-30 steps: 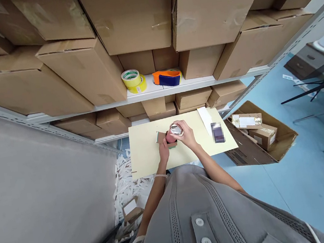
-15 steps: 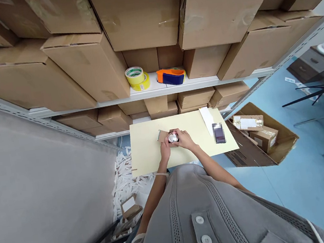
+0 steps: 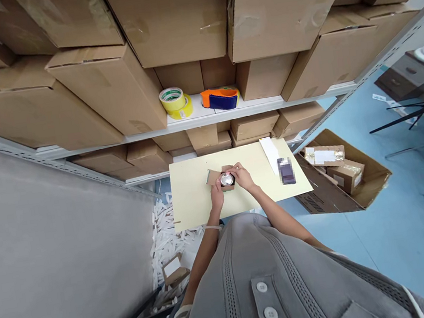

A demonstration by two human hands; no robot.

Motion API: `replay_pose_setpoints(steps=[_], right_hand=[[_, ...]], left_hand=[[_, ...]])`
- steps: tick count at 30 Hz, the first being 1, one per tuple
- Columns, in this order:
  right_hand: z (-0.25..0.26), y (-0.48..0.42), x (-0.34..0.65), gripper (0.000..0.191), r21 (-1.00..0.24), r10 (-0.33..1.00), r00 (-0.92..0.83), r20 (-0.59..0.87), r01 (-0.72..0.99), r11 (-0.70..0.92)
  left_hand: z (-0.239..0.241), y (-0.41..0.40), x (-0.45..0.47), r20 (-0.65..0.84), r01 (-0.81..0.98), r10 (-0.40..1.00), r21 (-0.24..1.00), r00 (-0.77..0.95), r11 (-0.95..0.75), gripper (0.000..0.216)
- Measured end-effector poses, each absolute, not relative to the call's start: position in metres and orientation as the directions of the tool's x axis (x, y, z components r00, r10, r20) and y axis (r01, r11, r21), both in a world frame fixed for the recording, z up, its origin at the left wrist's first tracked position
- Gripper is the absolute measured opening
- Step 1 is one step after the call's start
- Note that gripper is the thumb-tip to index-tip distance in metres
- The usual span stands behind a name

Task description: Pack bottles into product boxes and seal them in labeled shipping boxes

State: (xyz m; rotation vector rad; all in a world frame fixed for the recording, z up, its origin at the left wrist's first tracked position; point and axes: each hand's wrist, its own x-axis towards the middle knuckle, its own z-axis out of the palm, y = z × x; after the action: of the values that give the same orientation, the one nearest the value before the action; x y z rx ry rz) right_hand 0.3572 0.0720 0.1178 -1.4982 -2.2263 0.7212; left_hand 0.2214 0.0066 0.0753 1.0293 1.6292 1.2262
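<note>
My left fingers (image 3: 218, 183) hold the left side of the small carton (image 3: 229, 188), beside its spread flap (image 3: 212, 176). My right fingers (image 3: 236, 169) bend over its far right edge; I can't tell whether they pinch. Between both, the can (image 3: 227, 179) sits inside, silver end up. The bench (image 3: 191, 196) runs open leftward to its edge; rightward, the white paper (image 3: 269, 151) and dark blurred item (image 3: 286, 171) narrow the room.

Tabletop (image 3: 189, 197) free L of small box (image 3: 229, 188); paper strip (image 3: 270, 151) & dark item (image 3: 286, 171) (blurred, prob. flat) obstruct R.
</note>
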Motion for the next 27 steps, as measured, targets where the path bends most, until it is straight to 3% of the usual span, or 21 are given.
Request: replay_pose_setpoints(steps=[6,14,18,22,27], right_hand=[[0.122,0.067,0.352,0.031,-0.524,0.918,-0.389,0.078,0.767,0.370],[0.134,0.058,0.347,0.033,-0.327,0.902,-0.420,0.100,0.842,0.429],[0.133,0.058,0.349,0.036,-0.312,0.925,-0.378,0.020,0.877,0.365],[0.129,0.056,0.350,0.034,-0.339,0.914,-0.404,-0.037,0.865,0.369],[0.129,0.053,0.350,0.039,-0.335,0.908,-0.413,-0.070,0.867,0.368]], left_hand=[[0.075,0.004,0.221,-0.170,0.132,0.927,0.965,-0.336,0.225,0.052],[0.071,0.003,0.222,-0.164,0.119,0.914,0.968,-0.370,0.222,0.052],[0.068,0.004,0.221,-0.168,0.127,0.909,0.964,-0.382,0.232,0.053],[0.073,0.005,0.217,-0.067,0.317,0.894,0.921,-0.444,0.226,0.057],[0.092,0.003,0.212,0.202,0.642,0.789,0.710,-0.580,0.290,0.087]])
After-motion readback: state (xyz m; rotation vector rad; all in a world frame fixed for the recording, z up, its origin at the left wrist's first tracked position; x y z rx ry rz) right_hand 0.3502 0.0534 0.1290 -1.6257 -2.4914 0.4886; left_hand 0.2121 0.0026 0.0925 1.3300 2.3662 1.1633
